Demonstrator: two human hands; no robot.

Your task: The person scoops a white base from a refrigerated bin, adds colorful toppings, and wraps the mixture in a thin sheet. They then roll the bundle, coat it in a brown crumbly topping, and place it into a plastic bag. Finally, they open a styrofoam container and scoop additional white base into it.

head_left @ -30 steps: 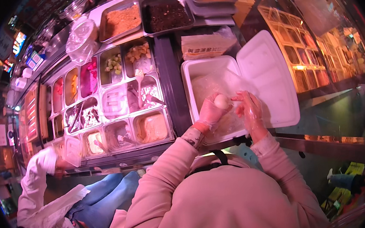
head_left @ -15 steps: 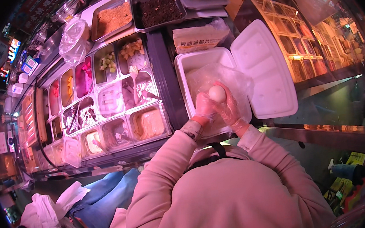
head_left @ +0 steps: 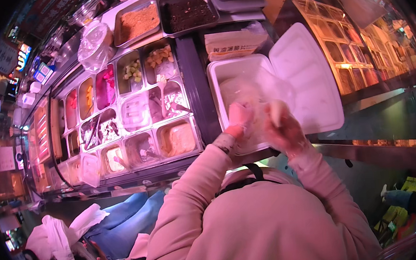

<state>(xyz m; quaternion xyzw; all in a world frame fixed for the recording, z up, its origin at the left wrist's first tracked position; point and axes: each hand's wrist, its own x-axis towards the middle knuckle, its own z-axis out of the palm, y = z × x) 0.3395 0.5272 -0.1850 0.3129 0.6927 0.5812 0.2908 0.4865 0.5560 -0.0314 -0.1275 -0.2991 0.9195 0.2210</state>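
A lidded white foam box [head_left: 219, 110] stands in front of me, its inside lined with clear plastic film [head_left: 276, 87]. My right hand [head_left: 288, 133], in a clear glove and smeared by motion, is closed around a smooth white ball [head_left: 279, 111] over the right part of the box. Whether the ball is dough or something else does not show. Curled fingers mark my left hand [head_left: 240, 117], over the left part of the box and apart from the ball. What it may hold is hidden.
Left of the box, a topping counter holds metal pans [head_left: 176, 138] of fruit and creamy fillings. Behind are trays of orange crumbs [head_left: 136, 23] and dark crumbs [head_left: 188, 12]. A foam lid [head_left: 309, 85] leans open at the right. A person in jeans [head_left: 127, 223] is at lower left.
Both hands held the ball together before. Now they are apart: my right hand has moved right with the ball, while the left stays over the box. The view has shifted slightly.
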